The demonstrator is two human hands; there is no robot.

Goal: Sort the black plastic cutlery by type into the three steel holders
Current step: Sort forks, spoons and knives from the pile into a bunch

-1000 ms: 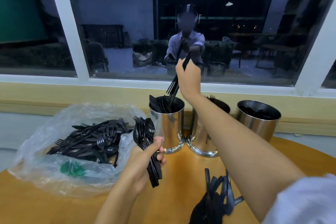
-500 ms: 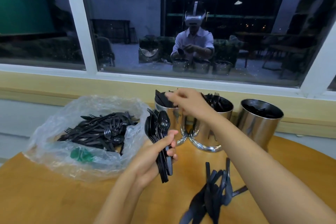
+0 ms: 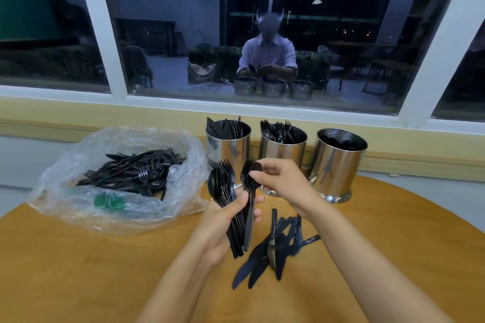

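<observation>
Table edge: the round table (image 3: pixel 78 270) curves away on the far right, just behind the right holder (image 3: pixel 338 165); the bag on the left lies near the rim.
Open room: bare wood lies in front of the bag and to the right of the forearms.
Left hand: the left hand (image 3: pixel 223 223) grips a bundle of forks and spoons (image 3: pixel 221 186) by the handles, heads up.
Right hand: the right hand (image 3: pixel 283 181) pinches the bowl of one spoon (image 3: pixel 248 228) at the right side of the bundle.
Change: half a second ago the right hand was at the rim of the left holder (image 3: pixel 227 147); now it is back at the bundle.
Holders: three shiny steel cylinders in a row by the wall; knives in the left one, forks in the middle holder (image 3: pixel 282 151), dark pieces low in the right one.
Bag: the crinkled clear plastic bag (image 3: pixel 126 217) holds a mixed heap of cutlery (image 3: pixel 131 173).
Loose knives: a fan of flat black knives (image 3: pixel 278 249) lies on the wood, just beside the left wrist.
</observation>
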